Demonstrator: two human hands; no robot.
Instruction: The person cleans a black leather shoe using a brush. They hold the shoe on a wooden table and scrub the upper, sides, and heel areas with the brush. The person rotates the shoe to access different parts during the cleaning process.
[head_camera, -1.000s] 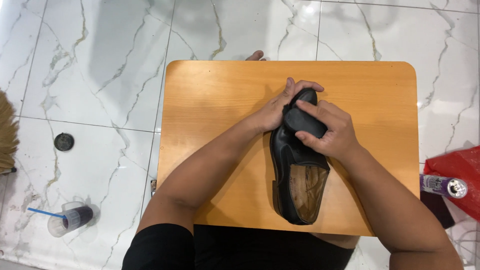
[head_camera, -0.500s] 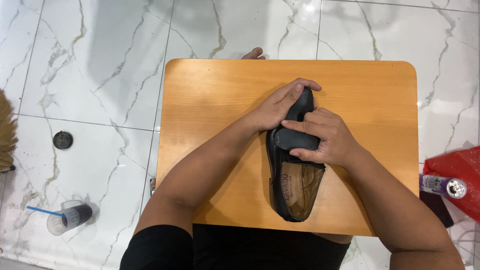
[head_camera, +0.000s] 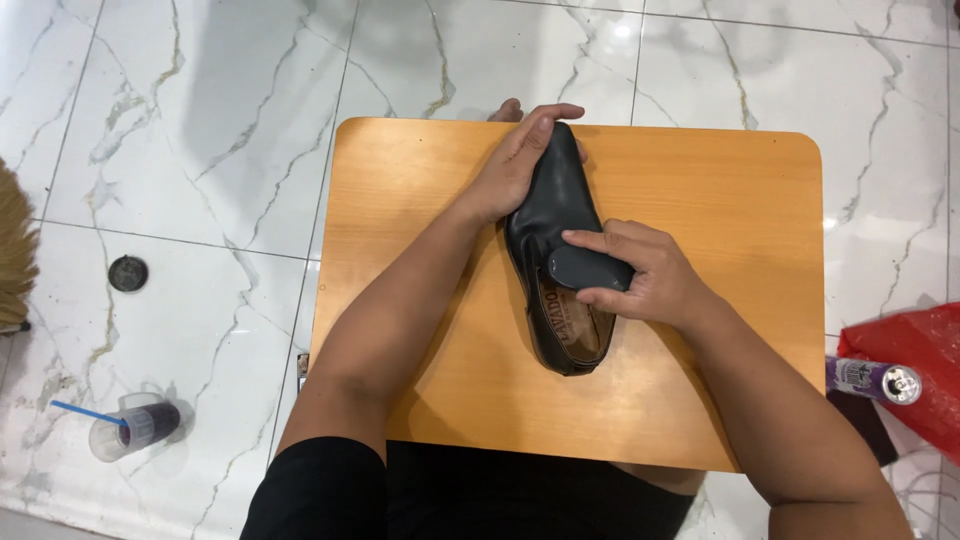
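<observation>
A black leather shoe (head_camera: 556, 215) lies on a small orange wooden table (head_camera: 420, 210), toe pointing away from me, its brown insole showing. My left hand (head_camera: 520, 160) wraps the toe end and holds the shoe down. My right hand (head_camera: 645, 278) grips a small dark oval pad (head_camera: 588, 268) and presses it on the shoe's upper near the opening.
White marble floor tiles surround the table. A plastic cup (head_camera: 135, 428) with dark liquid and a blue straw stands at the lower left. A round floor drain (head_camera: 128, 273) is left of the table. At the right lie a red bag (head_camera: 915, 375) and a purple spray can (head_camera: 868, 378). A broom (head_camera: 14, 260) is at the left edge.
The shoe has moved left and toward the far edge of the table. My left hand now covers the toe. My right hand with the pad has slid back to the shoe's opening.
</observation>
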